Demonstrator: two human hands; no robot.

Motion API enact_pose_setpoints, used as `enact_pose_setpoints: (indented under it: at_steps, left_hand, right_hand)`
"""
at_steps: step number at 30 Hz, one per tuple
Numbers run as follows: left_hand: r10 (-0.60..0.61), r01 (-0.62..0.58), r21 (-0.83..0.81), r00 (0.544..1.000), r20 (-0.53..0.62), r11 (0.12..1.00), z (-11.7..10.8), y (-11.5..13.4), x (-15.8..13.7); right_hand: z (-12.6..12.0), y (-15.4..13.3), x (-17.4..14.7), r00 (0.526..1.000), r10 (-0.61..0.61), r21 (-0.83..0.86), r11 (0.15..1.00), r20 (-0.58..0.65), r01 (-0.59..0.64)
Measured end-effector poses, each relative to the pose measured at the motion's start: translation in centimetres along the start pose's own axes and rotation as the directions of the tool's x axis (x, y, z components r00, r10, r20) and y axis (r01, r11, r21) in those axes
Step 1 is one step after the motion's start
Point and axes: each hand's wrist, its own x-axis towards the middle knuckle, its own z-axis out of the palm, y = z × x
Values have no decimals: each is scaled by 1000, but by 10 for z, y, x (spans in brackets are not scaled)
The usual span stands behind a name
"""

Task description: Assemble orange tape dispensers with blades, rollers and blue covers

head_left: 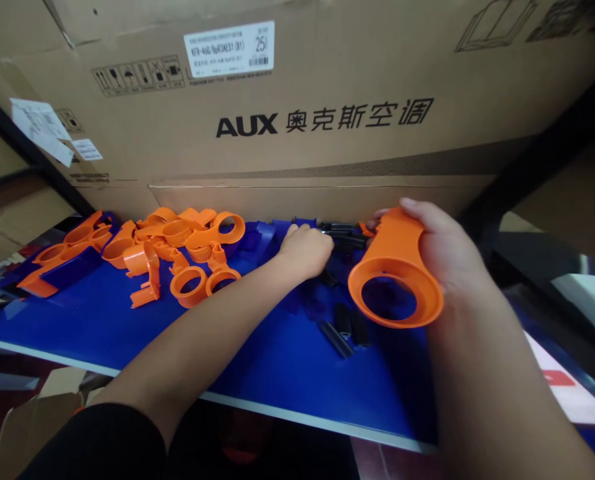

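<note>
My right hand (444,243) grips an orange plastic part with a wide flared ring (394,250), its ring end facing me and tilted down. The fingers of that hand are mostly behind the part. Farther left, my left hand (306,252) is closed, knuckles up, down among dark blue plastic pieces (262,239) and black pieces (344,235). Its fingertips are hidden, so what they hold cannot be made out. Just in front of it lie several short black tubes (337,339) on the blue shelf (277,373).
Several orange ringed parts (177,230) are heaped at the left of the shelf, beside a dark blue block (74,267). A large cardboard box (327,153) stands behind like a wall. Black frame posts (532,153) flank it. An open carton (32,420) sits below, at left.
</note>
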Motion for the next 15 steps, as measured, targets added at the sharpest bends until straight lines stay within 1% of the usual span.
enact_pose_setpoints:
  at_steps: [2, 5, 10, 13, 15]
  left_hand:
    - [-34, 33, 28, 999, 33, 999, -1, -1, 1]
    - [-134, 130, 53, 988, 74, 990, -2, -5, -1]
    - [-306, 303, 43, 942, 135, 952, -1, -7, -1]
    - [-386, 389, 7, 912, 135, 921, 0, -4, 5]
    - [-418, 424, -22, 899, 129, 906, -1, -1, 8]
  right_hand:
    - [2, 3, 0, 998, 39, 43, 998, 47, -41]
    - [5, 5, -3, 995, 69, 67, 995, 77, -75]
    - [13, 9, -8, 991, 96, 35, 994, 93, -100]
    - [15, 15, -6, 988, 112, 17, 993, 103, -115]
    - [15, 21, -3, 987, 111, 1, 994, 119, -112]
